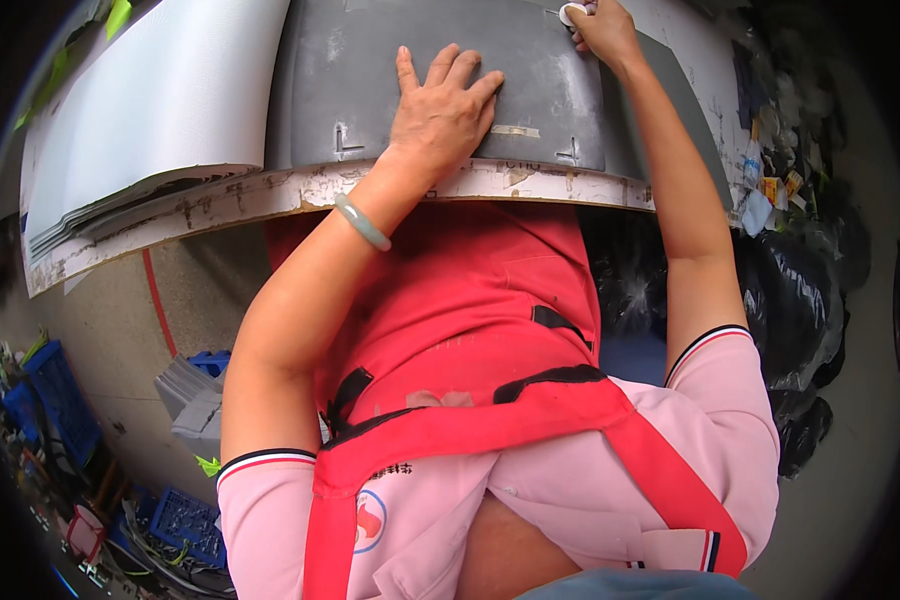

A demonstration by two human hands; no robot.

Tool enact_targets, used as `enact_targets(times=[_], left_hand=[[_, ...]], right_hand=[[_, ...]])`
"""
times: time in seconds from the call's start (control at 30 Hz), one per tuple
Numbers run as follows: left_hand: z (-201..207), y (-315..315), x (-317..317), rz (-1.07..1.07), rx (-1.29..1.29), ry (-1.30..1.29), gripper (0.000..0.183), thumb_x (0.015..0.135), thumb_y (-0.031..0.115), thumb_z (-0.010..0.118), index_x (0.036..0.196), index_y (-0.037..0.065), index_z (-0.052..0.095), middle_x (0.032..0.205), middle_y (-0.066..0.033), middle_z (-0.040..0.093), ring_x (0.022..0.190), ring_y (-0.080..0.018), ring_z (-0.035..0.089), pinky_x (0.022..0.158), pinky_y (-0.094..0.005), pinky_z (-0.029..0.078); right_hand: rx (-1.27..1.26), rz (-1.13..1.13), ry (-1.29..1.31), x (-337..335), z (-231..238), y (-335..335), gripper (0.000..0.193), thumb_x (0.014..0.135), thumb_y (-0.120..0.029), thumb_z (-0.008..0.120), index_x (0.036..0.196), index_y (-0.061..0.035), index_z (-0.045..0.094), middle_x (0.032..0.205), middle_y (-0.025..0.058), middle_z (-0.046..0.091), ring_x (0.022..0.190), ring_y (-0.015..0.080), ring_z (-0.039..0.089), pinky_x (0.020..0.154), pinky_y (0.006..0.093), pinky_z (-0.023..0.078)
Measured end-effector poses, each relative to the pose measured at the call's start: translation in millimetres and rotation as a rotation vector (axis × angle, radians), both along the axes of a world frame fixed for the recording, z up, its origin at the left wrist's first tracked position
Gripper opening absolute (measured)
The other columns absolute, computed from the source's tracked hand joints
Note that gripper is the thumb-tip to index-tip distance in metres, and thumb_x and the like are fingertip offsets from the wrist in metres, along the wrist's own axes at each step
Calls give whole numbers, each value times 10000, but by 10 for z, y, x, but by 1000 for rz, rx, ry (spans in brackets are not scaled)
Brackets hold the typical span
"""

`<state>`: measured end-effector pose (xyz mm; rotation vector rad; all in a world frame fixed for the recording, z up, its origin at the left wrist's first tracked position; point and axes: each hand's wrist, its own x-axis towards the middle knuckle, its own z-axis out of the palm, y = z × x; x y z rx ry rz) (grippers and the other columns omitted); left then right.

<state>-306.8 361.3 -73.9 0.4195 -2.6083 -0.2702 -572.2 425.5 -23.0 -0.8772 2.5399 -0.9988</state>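
Note:
A dark grey sheet (370,60) with pale L-shaped marks near its front corners lies on the worktable (300,195). My left hand (442,112) presses flat on it with the fingers spread, and a pale green bangle (362,222) circles that wrist. At the sheet's far right corner, my right hand (605,32) grips a small round white object (573,14), whose kind I cannot make out. A strip of tan tape (515,131) sticks to the sheet near its front edge.
A thick stack of white sheets (160,90) lies on the table's left, curling at the front edge. Black plastic bags (795,290) bulge at the right. On the floor at left are blue crates (55,390) and a grey stack (195,400).

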Motion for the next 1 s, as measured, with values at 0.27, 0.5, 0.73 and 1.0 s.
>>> enact_targets(times=[0.27, 0.5, 0.73, 1.0], left_hand=[[-24, 3, -6, 12, -7, -12, 314, 960, 286, 598, 1264, 221, 638, 1337, -51, 549, 1355, -278, 452, 1097, -715, 266], [-56, -9, 9, 17, -16, 21, 314, 942, 303, 609, 1237, 209, 661, 1338, -67, 554, 1341, -277, 455, 1083, -724, 259], [-70, 10, -37, 12, 12, 38, 289, 915, 280, 617, 1177, 174, 676, 1254, -72, 549, 1302, -279, 459, 1058, -752, 272], [-83, -3, -31, 8, 28, 93, 266, 922, 266, 610, 1161, 159, 658, 1217, -76, 554, 1293, -285, 457, 1050, -758, 282]], right_hand=[[-43, 105, -63, -54, 130, -231, 192, 912, -118, 640, 1035, 28, 632, 710, 86, 674, 565, 138, 628, 496, 290, 525], [-37, 446, 153, 724, 29, -1080, 247, 919, -219, 667, 881, 24, 690, 757, 148, 701, 662, 201, 690, 647, 363, 571], [-151, 681, 422, 1146, -97, -1677, 220, 912, -218, 659, 938, -4, 707, 915, 240, 701, 900, 409, 687, 809, 465, 540], [52, 700, 565, 1239, -117, -1838, 283, 932, -270, 612, 962, -4, 701, 905, 265, 676, 905, 440, 670, 805, 491, 526]])
